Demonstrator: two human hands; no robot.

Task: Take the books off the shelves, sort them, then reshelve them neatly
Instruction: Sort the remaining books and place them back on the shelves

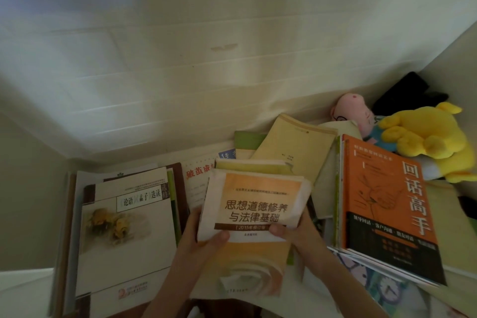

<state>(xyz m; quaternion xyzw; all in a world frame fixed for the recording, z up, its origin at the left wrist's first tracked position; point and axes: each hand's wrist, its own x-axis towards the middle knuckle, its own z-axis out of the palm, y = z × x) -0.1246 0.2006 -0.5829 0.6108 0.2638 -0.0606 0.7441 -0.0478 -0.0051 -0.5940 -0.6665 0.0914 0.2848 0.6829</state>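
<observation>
Both hands grip one orange-and-white paperback textbook (254,210) by its lower edge, the left hand (206,235) at its lower left corner, the right hand (289,230) at its lower right, thumbs curled over the cover. It sits above flat-lying books, between a white paperback with a yellow flower picture (126,230) and an orange-and-black paperback (387,212).

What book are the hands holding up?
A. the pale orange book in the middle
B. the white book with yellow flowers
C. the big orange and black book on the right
A: the left hand and the right hand both grip the pale orange book at its lower corners, thumbs on the cover.
</observation>
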